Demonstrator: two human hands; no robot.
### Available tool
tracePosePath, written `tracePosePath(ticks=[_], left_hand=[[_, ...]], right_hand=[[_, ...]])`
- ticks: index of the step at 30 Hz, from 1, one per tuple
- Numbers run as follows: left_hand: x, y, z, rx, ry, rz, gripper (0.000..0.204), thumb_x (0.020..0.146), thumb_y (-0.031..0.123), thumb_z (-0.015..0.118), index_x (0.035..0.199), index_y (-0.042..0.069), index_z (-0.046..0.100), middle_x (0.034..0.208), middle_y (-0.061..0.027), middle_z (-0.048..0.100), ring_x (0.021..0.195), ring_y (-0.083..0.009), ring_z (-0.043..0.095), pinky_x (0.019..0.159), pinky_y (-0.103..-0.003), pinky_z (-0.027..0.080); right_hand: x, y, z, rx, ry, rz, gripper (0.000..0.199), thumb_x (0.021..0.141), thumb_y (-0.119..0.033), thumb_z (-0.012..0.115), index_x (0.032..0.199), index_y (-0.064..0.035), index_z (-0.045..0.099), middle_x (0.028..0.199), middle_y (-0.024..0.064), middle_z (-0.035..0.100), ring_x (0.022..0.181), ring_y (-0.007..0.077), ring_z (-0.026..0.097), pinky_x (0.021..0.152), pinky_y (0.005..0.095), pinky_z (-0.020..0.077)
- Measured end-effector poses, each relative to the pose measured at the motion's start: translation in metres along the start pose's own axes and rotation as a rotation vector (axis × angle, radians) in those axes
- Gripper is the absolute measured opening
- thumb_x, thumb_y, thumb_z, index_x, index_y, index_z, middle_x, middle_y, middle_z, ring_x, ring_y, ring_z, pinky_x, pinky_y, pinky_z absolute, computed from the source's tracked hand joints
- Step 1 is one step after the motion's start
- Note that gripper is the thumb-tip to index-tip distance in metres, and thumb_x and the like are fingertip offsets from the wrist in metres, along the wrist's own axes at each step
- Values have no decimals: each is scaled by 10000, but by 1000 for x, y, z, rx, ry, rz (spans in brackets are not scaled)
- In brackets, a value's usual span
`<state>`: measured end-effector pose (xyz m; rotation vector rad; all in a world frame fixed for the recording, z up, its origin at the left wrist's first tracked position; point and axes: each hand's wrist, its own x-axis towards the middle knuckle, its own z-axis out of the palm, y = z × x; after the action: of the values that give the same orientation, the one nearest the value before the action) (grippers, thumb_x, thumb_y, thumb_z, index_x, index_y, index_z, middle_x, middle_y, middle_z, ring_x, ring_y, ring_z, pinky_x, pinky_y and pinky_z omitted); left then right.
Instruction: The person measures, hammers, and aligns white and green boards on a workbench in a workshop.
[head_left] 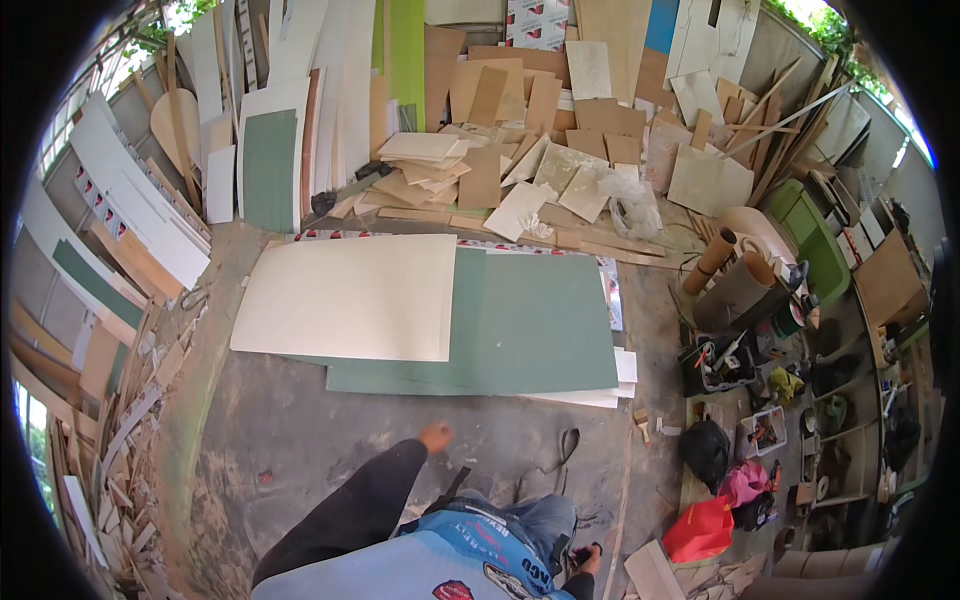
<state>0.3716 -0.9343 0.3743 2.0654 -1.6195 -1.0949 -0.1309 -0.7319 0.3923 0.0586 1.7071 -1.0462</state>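
Watching remotely, I'm seeing a white board (345, 300) overlapping green sheets (540, 320) on the floor (310, 440), panels (340, 110) leaning behind; left hand (434, 437) is hovering nearby, right hand (590, 562) hanging low, grips I can't tell.

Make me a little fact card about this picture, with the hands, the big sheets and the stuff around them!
Top sheet: cream sheet, partly covering the green sheets
Under the green: white sheets peeking out at the right
Left hand: nearest the green sheets; nothing seen in it
Right hand: at a small dark thing; grip unclear
Right side: red bag
Back: jumbled boards
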Motion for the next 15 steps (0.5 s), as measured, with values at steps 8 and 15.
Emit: tracePosePath(ticks=[8, 15], left_hand=[[152, 208, 62, -318, 86, 60, 317, 833, 329, 633, 927, 37, 714, 861, -178, 702, 816, -308, 681, 748, -413, 515], [141, 224, 185, -4, 52, -294, 296, 793, 317, 663, 900, 48, 722, 920, -188, 711, 900, -365, 673, 810, -433, 523]], right_hand=[[149, -128, -4, 151, 77, 57, 235, 708, -400, 611, 777, -187, 539, 658, 40, 611, 559, 189, 559, 530, 366, 407], [278, -317, 23, -223, -143, -135, 253, 743, -308, 621, 779, -58, 627, 664, 122, 658, 497, 217, 583, 496, 339, 451]])
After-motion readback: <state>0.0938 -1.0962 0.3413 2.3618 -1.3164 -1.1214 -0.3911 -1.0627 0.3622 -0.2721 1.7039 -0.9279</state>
